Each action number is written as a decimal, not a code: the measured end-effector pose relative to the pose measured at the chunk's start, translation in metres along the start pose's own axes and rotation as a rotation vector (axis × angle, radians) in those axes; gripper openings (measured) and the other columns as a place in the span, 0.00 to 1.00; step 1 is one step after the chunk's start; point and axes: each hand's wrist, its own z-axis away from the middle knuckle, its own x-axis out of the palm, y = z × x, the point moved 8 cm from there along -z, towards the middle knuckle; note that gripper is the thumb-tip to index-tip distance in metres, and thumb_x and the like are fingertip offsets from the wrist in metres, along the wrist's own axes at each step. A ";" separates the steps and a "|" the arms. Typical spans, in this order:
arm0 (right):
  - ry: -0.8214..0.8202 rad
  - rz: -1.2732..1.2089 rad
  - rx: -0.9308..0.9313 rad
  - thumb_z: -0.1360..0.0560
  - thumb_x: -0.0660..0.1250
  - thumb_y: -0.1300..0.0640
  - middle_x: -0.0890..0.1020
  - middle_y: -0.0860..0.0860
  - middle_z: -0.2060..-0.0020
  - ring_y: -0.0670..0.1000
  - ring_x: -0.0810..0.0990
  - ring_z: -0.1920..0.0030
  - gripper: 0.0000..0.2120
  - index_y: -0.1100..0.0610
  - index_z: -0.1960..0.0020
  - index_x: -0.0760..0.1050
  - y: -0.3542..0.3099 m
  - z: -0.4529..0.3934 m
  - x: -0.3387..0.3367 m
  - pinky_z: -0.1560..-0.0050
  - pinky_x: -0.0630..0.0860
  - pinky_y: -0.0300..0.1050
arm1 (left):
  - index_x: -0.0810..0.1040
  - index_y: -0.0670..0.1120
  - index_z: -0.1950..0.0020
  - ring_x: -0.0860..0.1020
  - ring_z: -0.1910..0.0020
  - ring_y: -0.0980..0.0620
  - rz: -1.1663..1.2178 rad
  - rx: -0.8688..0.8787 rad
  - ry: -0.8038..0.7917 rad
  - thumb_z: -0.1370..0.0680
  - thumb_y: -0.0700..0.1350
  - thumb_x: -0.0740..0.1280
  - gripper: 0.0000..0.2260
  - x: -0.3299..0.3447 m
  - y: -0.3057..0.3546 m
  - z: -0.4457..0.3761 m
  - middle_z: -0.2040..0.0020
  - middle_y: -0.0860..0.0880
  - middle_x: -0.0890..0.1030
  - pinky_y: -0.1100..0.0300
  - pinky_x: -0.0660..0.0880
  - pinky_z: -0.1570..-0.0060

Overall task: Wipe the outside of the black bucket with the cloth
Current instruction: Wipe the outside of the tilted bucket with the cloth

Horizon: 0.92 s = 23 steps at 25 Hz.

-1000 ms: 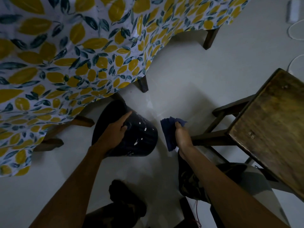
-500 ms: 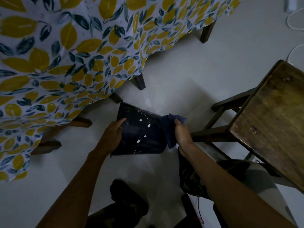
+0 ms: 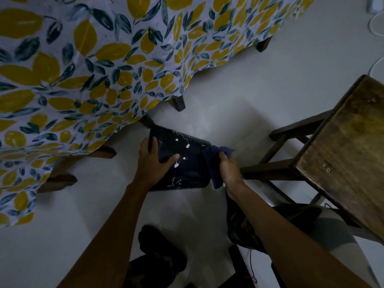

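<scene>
The black bucket (image 3: 185, 163), flecked with white paint, lies on its side on the pale floor, rim to the left and base to the right. My left hand (image 3: 152, 163) grips its rim, thumb laid across the wall. A dark blue cloth (image 3: 214, 163) is pressed over the bucket's base end, and my right hand (image 3: 228, 170) is closed on it. The bucket's inside and underside are hidden.
A table under a lemon-print cloth (image 3: 93, 69) overhangs the bucket at upper left, its dark legs (image 3: 178, 102) close behind. A wooden stool (image 3: 342, 146) stands right beside my right hand. My knees and feet (image 3: 162, 252) are below. White cables (image 3: 376, 23) lie at the far right.
The bucket has been turned from tilted to lying sideways. My right hand brought the cloth against its base end, and my left hand shifted its hold to the rim.
</scene>
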 end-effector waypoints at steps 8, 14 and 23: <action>0.007 0.033 -0.009 0.20 0.55 0.43 0.80 0.56 0.40 0.58 0.78 0.41 0.20 0.52 0.37 0.76 0.003 -0.008 0.004 0.35 0.73 0.58 | 0.48 0.46 0.19 0.48 0.20 0.42 -0.051 0.058 0.006 0.27 0.67 0.67 0.47 -0.003 -0.002 -0.009 0.18 0.47 0.45 0.45 0.53 0.24; -0.018 0.064 -0.090 0.19 0.55 0.42 0.80 0.55 0.41 0.56 0.78 0.41 0.22 0.53 0.34 0.74 -0.008 0.000 0.009 0.35 0.72 0.57 | 0.48 0.49 0.19 0.55 0.21 0.44 0.088 0.039 0.067 0.21 0.67 0.54 0.37 -0.006 0.004 -0.014 0.19 0.46 0.52 0.47 0.56 0.24; -0.016 0.414 -0.379 0.17 0.54 0.47 0.75 0.57 0.33 0.58 0.72 0.32 0.19 0.56 0.31 0.69 -0.018 0.020 0.051 0.36 0.68 0.48 | 0.53 0.48 0.20 0.61 0.24 0.44 0.156 0.066 0.119 0.21 0.67 0.50 0.35 0.003 0.005 -0.022 0.21 0.46 0.57 0.42 0.64 0.27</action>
